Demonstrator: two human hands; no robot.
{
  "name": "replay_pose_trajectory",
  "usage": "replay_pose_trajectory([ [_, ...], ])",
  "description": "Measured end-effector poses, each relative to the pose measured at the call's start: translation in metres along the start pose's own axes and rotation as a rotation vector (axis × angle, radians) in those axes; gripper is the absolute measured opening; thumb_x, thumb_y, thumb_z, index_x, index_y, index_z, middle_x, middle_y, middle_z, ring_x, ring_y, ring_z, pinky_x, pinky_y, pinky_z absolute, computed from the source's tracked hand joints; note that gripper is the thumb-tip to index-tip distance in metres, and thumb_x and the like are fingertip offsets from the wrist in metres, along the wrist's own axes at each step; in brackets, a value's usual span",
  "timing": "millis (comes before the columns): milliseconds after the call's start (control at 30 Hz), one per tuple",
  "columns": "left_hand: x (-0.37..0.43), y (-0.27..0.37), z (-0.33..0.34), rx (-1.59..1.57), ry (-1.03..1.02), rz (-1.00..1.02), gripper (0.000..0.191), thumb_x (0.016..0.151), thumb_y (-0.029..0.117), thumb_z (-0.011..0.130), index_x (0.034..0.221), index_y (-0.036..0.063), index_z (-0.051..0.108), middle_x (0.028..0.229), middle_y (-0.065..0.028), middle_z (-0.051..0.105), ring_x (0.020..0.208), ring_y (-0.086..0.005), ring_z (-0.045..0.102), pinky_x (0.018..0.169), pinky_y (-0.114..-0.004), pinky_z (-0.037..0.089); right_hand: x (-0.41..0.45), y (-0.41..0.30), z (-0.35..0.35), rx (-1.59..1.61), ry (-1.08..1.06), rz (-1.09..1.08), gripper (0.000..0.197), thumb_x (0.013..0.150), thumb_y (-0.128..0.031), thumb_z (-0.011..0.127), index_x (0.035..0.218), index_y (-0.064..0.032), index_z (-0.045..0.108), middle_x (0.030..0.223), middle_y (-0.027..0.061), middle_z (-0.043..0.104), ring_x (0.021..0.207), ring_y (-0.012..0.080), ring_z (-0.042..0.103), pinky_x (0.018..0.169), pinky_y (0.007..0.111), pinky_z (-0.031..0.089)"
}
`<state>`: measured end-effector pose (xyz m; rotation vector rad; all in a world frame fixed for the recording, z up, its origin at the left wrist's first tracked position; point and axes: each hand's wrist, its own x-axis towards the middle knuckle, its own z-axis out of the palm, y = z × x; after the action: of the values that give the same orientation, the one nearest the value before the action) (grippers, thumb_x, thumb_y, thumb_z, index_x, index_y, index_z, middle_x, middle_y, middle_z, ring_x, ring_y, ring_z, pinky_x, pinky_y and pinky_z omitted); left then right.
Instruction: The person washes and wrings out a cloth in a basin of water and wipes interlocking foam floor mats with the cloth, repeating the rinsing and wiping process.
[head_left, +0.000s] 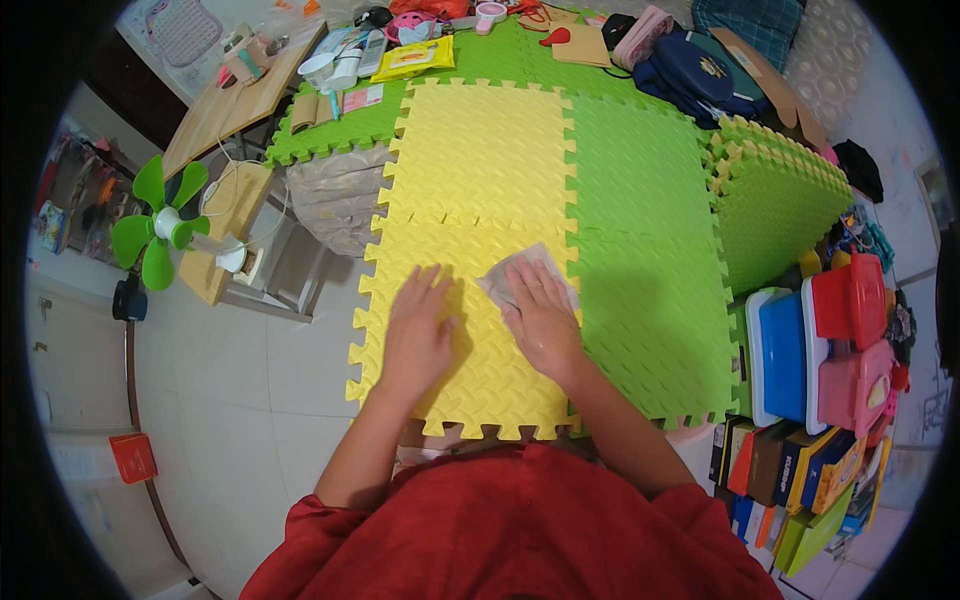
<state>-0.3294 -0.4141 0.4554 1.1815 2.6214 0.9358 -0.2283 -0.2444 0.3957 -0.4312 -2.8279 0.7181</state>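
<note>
My right hand (541, 319) presses flat on a pale grey wipe or thin cloth (496, 282), whose corners show beyond the fingers. Beneath it lies a yellow interlocking foam mat tile (480, 375), close to its seam with a green foam tile (652, 330). On the left part of the same yellow tile, my left hand (420, 326) is palm down with the fingers spread, holding nothing. Its outline is slightly blurred. Farther away, another yellow tile (484, 150) and another green tile (641, 161) join these two.
A green-bladed fan (161, 225) stands left, by a wooden table (247, 90). At the back are a yellow wipes packet (415, 58), a white cup (316, 69) and a dark blue bag (686, 71). Stacked foam tiles (772, 210) lean right, above plastic bins (781, 352) and boxes (769, 465).
</note>
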Motion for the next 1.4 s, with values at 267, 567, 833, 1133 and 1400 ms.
replay_pose_trajectory([
  [267, 0.001, -0.058, -0.017, -0.118, 0.194, -0.262, 0.054, 0.086, 0.004, 0.060, 0.136, -0.0003, 0.042, 0.143, -0.0212, 0.041, 0.133, -0.0440, 0.033, 0.109, -0.048, 0.029, 0.005, -0.009, 0.003, -0.038, -0.021, -0.103, 0.052, 0.096, -0.025, 0.048, 0.143, -0.0060, 0.038, 0.152, 0.0127, 0.032, 0.141, 0.0319, 0.027, 0.115, 0.046, 0.019],
  [567, 0.001, -0.049, -0.006, 0.120, 0.133, -0.267, 0.056, 0.083, 0.003, 0.061, 0.136, 0.0007, 0.043, 0.142, -0.0213, 0.042, 0.133, -0.0445, 0.033, 0.104, -0.051, 0.032, 0.030, -0.023, 0.011, -0.026, -0.032, -0.164, 0.051, 0.096, -0.025, 0.048, 0.143, -0.0057, 0.038, 0.151, 0.0138, 0.033, 0.141, 0.0325, 0.027, 0.114, 0.047, 0.021],
  [833, -0.002, -0.044, 0.001, 0.284, 0.095, -0.251, 0.056, 0.084, 0.008, 0.063, 0.137, 0.0086, 0.046, 0.146, -0.0198, 0.037, 0.131, -0.0452, 0.033, 0.100, -0.052, 0.033, 0.003, -0.025, 0.006, -0.060, -0.035, -0.210, 0.054, 0.093, -0.022, 0.053, 0.143, -0.0062, 0.039, 0.152, 0.0129, 0.032, 0.140, 0.0323, 0.027, 0.114, 0.047, 0.022],
  [1133, -0.002, -0.037, 0.006, 0.249, 0.112, -0.271, 0.053, 0.086, 0.010, 0.063, 0.137, 0.0131, 0.050, 0.148, -0.0193, 0.035, 0.133, -0.0430, 0.031, 0.106, -0.051, 0.027, 0.064, -0.016, 0.028, -0.078, 0.067, -0.132, 0.052, 0.095, -0.026, 0.051, 0.141, -0.0049, 0.040, 0.149, 0.0141, 0.035, 0.138, 0.0335, 0.030, 0.112, 0.048, 0.024],
  [1400, -0.006, -0.034, 0.009, 0.309, 0.119, -0.282, 0.053, 0.086, 0.010, 0.062, 0.137, 0.0141, 0.050, 0.147, -0.0200, 0.035, 0.132, -0.0453, 0.031, 0.102, -0.054, 0.029, 0.033, -0.037, 0.023, -0.074, 0.033, -0.138, 0.053, 0.093, -0.026, 0.053, 0.141, -0.0058, 0.041, 0.149, 0.0136, 0.035, 0.138, 0.0324, 0.031, 0.112, 0.047, 0.024],
])
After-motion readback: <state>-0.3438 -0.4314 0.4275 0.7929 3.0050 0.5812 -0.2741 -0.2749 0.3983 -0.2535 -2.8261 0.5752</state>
